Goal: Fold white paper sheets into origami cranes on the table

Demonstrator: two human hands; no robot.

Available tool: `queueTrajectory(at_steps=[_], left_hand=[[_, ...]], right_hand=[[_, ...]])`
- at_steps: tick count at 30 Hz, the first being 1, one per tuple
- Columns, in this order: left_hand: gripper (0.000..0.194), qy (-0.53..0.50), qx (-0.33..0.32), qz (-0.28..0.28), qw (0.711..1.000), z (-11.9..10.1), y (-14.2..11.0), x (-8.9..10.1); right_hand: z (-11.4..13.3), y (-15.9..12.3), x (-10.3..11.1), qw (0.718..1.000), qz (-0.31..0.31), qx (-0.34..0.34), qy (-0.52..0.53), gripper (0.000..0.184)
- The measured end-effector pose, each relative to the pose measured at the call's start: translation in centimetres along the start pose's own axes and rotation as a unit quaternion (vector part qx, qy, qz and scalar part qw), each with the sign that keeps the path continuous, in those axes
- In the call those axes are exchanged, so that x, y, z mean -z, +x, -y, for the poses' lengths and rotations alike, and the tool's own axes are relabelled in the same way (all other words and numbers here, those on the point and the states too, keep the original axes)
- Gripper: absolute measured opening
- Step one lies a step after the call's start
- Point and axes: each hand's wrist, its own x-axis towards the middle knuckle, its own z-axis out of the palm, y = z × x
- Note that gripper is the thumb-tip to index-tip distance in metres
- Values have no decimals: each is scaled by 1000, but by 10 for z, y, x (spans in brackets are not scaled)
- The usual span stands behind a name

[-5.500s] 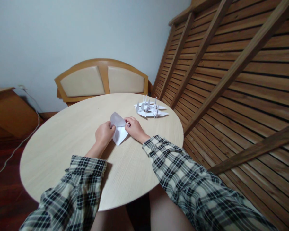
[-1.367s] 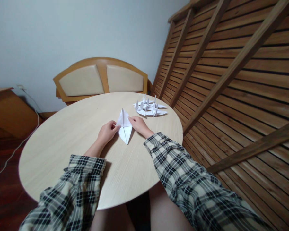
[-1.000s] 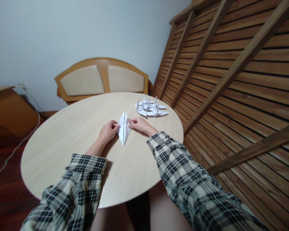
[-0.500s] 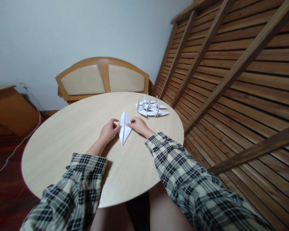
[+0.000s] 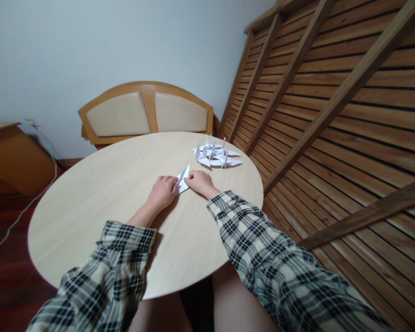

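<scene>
A folded piece of white paper (image 5: 184, 181) lies tilted on the round table, its pointed tip toward the back. From the left, my left hand (image 5: 163, 190) closes over its edge, with fingers bent and covering part of the paper. My right hand (image 5: 199, 180) pinches the paper's right edge between thumb and curled fingers. Behind my right hand stand several white paper cranes (image 5: 215, 156) in a cluster, apart from both hands.
The pale round table (image 5: 90, 207) fills the middle. Beyond it is a wooden headboard (image 5: 152, 110) with cream panels. A slatted wooden panel (image 5: 332, 115) leans along the right. At far left are a wooden cabinet (image 5: 17, 157) and a white cable (image 5: 24, 210).
The paper has gone from an upright diamond to a narrower, tilted shape. My left hand has shifted slightly right and closed over it; my right hand's fingers have curled more.
</scene>
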Motion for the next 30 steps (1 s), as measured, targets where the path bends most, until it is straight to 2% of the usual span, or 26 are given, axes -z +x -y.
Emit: queueTrajectory(at_steps=[3, 5, 7, 9, 10, 12, 14, 16, 21, 24, 26, 30], left_hand=[[42, 24, -21, 35, 999, 6, -1, -8], [44, 35, -27, 46, 998, 12, -1, -11], [45, 41, -35, 46, 997, 16, -2, -12], [45, 47, -39, 39, 997, 18, -3, -10], [45, 51, -40, 36, 997, 18, -3, -8], [44, 59, -36, 25, 997, 17, -4, -3], [42, 61, -28, 5, 998, 16, -3, 3], [38, 55, -23, -14, 998, 15, -1, 7], [38, -50, -7, -7, 999, 16, 3, 7], [38, -164, 20, 17, 986, 16, 3, 4], [36, -216, 15, 33, 976, 17, 3, 4], [41, -228, 13, 50, 972, 18, 2, 9]], right_hand=[[4, -3, 8, 999, 4, -8, -46, 21], [5, -4, 12, 998, -33, 2, -59, 19], [6, -4, 14, 993, -93, 31, -58, 15], [6, -3, 12, 989, -115, 86, -43, 20], [6, -3, 9, 988, -97, 118, -34, 25], [6, -3, 1, 986, -17, 166, -29, 36], [6, -5, -8, 982, 73, 166, -51, 43], [8, -6, -14, 980, 121, 143, -71, 50], [11, -10, -19, 982, 135, 105, -83, 54], [11, -9, -18, 983, 134, 95, -79, 52], [9, -7, -16, 984, 140, 88, -71, 50], [3, -1, -6, 980, 164, 104, -36, 47]])
